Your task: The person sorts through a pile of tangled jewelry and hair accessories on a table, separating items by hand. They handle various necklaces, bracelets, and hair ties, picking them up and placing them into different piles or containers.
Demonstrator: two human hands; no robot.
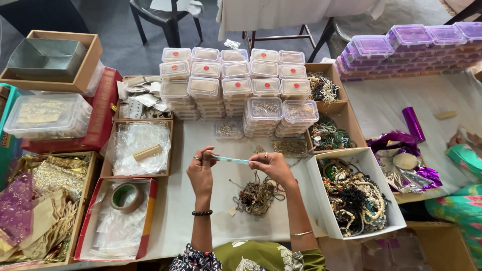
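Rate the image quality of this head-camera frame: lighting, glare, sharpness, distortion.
Head view: soft, even light with only faint shadows under the left hand and right hand; mild glare on the clear plastic boxes and the purple foil; hands and the pale blue strip between them are sharp; wide-angle bending shows at the edges, and the purple-lidded boxes look slightly overexposed.

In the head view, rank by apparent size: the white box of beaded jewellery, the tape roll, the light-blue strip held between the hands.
Largest to smallest:
1. White box of beaded jewellery
2. Tape roll
3. Light-blue strip, pinched between left hand and right hand; longer than the roll is wide, but far thinner.
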